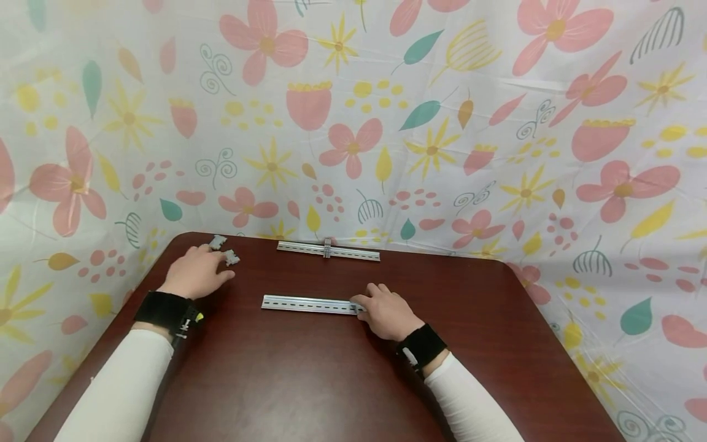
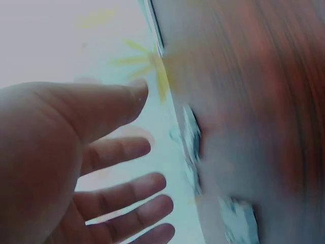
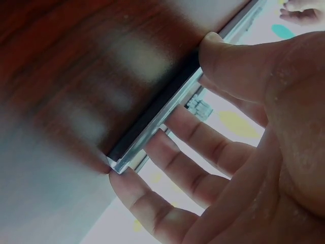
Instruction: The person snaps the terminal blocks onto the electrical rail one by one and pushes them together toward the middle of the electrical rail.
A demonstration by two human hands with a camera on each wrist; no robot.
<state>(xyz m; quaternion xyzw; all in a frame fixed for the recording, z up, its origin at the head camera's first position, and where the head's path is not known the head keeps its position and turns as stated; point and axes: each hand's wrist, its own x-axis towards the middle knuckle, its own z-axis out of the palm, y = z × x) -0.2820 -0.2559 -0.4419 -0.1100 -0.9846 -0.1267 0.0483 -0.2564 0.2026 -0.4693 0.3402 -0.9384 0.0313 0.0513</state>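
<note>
A slotted metal DIN rail (image 1: 306,304) lies crosswise on the table in front of me. My right hand (image 1: 389,313) grips its right end. In the right wrist view the thumb presses one long edge of the rail (image 3: 162,114), while the fingertips (image 3: 161,141) meet the opposite side. My left hand (image 1: 196,271) is at the far left, fingers apart and holding nothing, as the left wrist view shows. Close by its fingertips lie two small grey pieces, one farther back (image 1: 217,241) and one nearer (image 1: 232,257); blur hides their detail in the left wrist view.
A second slotted rail (image 1: 356,253) lies along the table's back edge, with a small grey block (image 1: 328,247) mounted across its middle. The dark reddish-brown table (image 1: 265,380) meets a flower-printed curtain (image 1: 353,202) behind and at both sides.
</note>
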